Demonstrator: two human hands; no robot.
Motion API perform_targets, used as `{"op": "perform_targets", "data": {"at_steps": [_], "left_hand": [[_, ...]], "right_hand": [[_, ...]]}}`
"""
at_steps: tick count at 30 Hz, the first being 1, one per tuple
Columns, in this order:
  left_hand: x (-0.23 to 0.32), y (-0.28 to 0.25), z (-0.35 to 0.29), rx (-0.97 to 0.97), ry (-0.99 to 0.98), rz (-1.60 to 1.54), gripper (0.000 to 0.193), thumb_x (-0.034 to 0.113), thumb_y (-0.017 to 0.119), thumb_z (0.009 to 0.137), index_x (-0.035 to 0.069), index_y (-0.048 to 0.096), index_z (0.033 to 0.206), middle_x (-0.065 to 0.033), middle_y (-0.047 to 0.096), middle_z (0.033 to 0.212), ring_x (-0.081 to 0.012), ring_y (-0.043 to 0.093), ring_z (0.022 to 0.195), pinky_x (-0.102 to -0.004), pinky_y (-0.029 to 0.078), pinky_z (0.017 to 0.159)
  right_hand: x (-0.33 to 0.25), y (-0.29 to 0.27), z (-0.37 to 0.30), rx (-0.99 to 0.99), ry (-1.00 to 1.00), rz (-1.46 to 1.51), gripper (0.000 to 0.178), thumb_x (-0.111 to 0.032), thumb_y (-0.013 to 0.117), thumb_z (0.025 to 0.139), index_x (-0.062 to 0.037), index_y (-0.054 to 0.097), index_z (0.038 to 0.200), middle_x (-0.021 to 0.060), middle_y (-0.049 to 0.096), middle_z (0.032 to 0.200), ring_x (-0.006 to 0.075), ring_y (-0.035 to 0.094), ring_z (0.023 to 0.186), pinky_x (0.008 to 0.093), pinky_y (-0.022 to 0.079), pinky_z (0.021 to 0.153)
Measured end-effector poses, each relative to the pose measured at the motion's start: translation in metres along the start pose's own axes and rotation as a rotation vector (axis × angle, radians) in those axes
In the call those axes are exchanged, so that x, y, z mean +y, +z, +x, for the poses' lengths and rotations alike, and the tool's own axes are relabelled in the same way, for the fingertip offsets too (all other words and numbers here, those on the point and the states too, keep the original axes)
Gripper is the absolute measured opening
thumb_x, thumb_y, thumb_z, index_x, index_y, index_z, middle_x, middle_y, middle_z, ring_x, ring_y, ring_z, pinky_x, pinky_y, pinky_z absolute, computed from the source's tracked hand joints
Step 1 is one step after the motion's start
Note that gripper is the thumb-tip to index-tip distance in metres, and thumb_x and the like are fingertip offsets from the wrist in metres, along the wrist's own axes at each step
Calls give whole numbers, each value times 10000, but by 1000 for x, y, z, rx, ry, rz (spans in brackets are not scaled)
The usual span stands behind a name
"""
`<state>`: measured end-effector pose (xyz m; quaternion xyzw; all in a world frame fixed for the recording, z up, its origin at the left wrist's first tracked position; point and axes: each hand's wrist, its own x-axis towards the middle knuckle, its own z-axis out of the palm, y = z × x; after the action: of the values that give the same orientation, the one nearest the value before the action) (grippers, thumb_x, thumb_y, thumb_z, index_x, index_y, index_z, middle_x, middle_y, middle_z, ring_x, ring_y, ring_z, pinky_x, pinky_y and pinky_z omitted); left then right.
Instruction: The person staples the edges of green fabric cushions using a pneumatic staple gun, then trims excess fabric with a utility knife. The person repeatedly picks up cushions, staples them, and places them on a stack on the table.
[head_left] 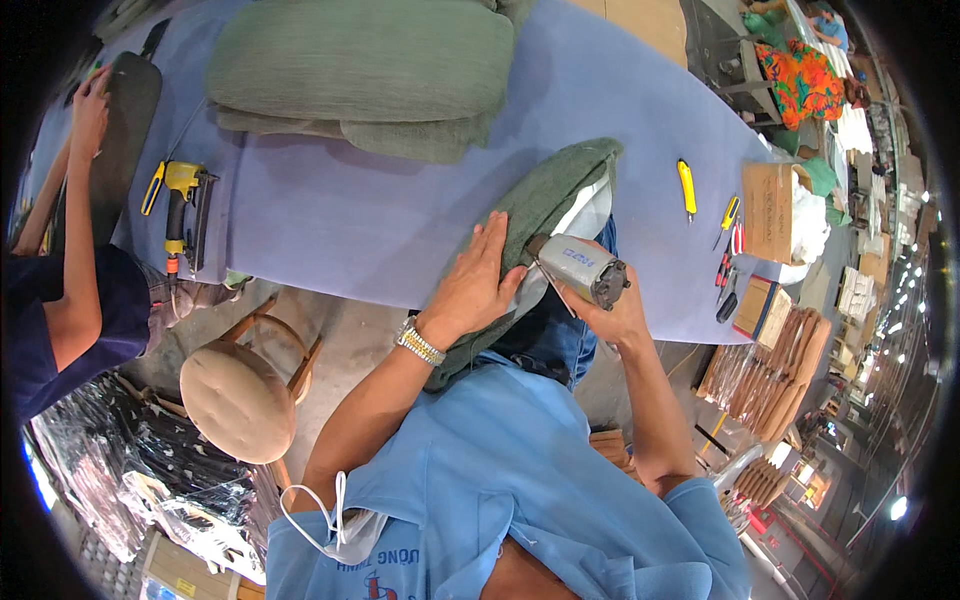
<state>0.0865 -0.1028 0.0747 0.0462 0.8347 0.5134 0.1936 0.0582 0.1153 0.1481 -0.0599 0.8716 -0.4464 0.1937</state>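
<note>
A green upholstered panel (560, 180) leans over the table's near edge, its pale underside showing along the right. My left hand (470, 282), with a metal watch on the wrist, presses on the green cloth with its fingers stretched out. My right hand (615, 312) is wrapped round a grey staple gun (583, 266). The gun's nose meets the panel's edge close to my left fingertips. Part of the panel lies hidden under my left hand and arm.
On the blue table (330, 220) lie folded green fabric (360, 75), a yellow staple gun (185, 205), a yellow cutter (686, 188) and several hand tools. A cardboard box (768, 212) stands right. A co-worker's arm (85, 250) and a stool (238, 400) are left.
</note>
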Motion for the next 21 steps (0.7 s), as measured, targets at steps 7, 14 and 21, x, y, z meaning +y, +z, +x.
{"op": "perform_targets", "data": {"at_steps": [7,14,21], "left_hand": [[7,0,-3,15,-24,58,800,243,620,1008,-80,179,1592,-340,291,1616,-483,310,1499,-464,358,1202],[16,1,-2,37,-44,79,842,158,687,944,-64,196,1592,-330,317,1607,-488,341,1481,-477,377,1188],[15,4,-2,53,-72,104,878,124,715,907,-47,202,1599,-304,329,1613,-481,356,1474,-475,383,1185]], "right_hand": [[1,-2,-6,-36,-73,53,568,-84,786,754,-49,652,1305,141,759,1106,296,757,1008,349,575,880],[-10,-8,-1,-135,1,58,571,-65,750,749,-51,646,1310,143,741,1139,326,745,1007,350,571,882],[-9,-5,-4,-119,-2,72,625,-109,754,720,-65,635,1332,151,723,1177,355,731,1028,369,575,877]]}}
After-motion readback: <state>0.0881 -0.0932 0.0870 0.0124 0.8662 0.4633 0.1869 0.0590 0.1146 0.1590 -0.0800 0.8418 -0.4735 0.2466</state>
